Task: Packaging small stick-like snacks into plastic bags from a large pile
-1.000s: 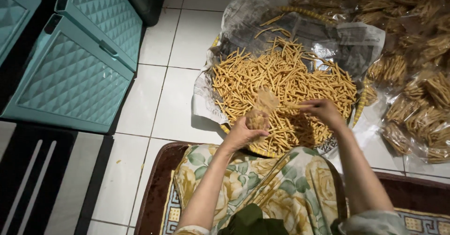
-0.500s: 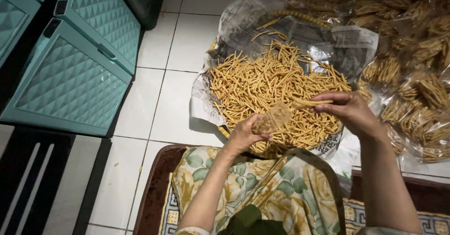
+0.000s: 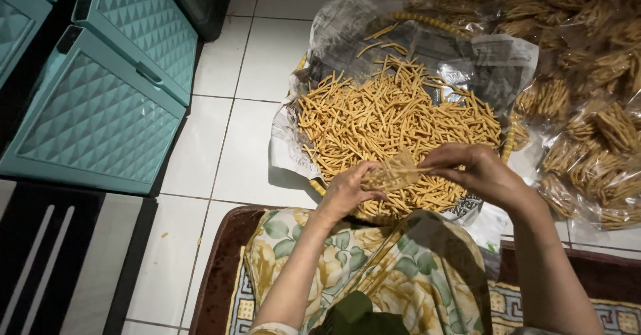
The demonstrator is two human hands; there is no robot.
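A: So, the small clear plastic bag (image 3: pixel 394 173) sits between both hands, just above the near edge of the heap of fried snack sticks (image 3: pixel 394 118). It looks thin, crinkled and see-through, with a few sticks seemingly inside, though the glare makes that hard to confirm.

B: Who holds what?

A: The left hand (image 3: pixel 348 191) is closed around the bag's lower left side, fingers curled under it. The right hand (image 3: pixel 477 171) pinches the bag's right edge, or possibly a stick at its mouth; I cannot tell which.

B: Which step would you call it?

A: I judge it as filling 1 bag: the mouth is being held open or fed. A next move would call for keeping the thin film spread and steady, since it could fold shut.

B: And around it?

A: The sticks lie on crumpled newspaper (image 3: pixel 427 38) over a round woven tray (image 3: pixel 316 187) on the white tiled floor (image 3: pixel 220 154). To the right, filled bags (image 3: pixel 594 128) of the same sticks are piled. A floral cloth (image 3: pixel 360 268) covers the lap, on a patterned rug (image 3: pixel 220 268). Teal drawers (image 3: pixel 100 108) stand to the left.
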